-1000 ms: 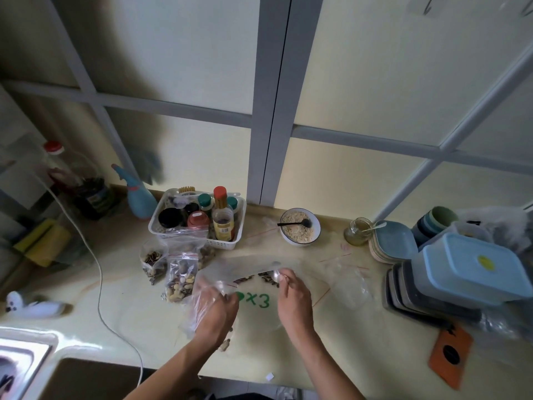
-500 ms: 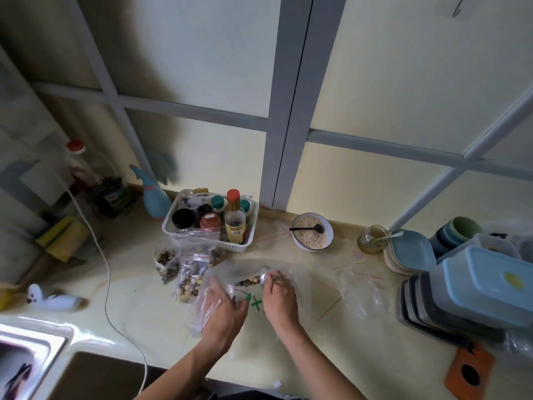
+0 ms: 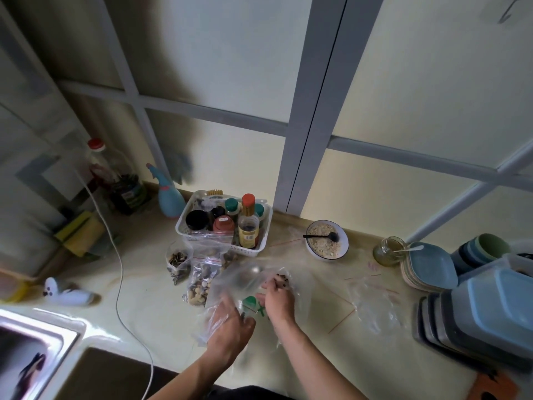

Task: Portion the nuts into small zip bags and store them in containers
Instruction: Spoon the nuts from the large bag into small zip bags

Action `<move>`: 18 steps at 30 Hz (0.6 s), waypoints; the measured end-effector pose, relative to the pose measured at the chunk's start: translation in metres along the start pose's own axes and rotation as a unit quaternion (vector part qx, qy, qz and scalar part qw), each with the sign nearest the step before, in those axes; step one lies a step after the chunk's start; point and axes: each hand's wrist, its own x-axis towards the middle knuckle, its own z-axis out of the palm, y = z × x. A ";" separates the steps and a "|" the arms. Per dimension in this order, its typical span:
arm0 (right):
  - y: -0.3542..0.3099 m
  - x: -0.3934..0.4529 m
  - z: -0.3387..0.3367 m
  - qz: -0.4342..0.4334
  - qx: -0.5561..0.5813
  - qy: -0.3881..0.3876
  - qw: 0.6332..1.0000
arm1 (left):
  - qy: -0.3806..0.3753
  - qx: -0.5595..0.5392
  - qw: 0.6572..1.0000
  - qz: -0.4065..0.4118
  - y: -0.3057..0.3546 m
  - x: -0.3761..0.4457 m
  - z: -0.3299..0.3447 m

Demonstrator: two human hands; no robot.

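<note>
Counter [image 3: 161,307]: clear crumpled bag [image 3: 245,280] (nuts inside)

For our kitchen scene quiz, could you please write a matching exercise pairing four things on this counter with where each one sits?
Things:
1. black spoon
2. sauce bottle
3. spray bottle
4. blue lidded box

Places:
A. in the white basket
B. far right, on stacked trays
C. in the bowl of oats
D. left of the basket, by the wall

Pairs: 1-C, 2-A, 3-D, 4-B
</note>
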 end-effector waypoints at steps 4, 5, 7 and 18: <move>-0.005 -0.007 -0.004 0.093 0.192 -0.025 0.977 | 0.002 0.013 1.000 0.000 -0.002 0.003 -0.001; -0.007 -0.009 -0.006 0.111 0.224 -0.026 0.968 | -0.001 0.006 1.000 -0.002 -0.005 0.005 0.003; -0.006 -0.010 -0.009 0.140 0.267 -0.022 0.953 | -0.010 -0.020 1.000 -0.003 -0.009 0.007 0.007; 0.009 -0.016 -0.040 0.128 0.344 -0.025 0.930 | -0.039 -0.003 0.999 0.025 -0.011 0.005 0.012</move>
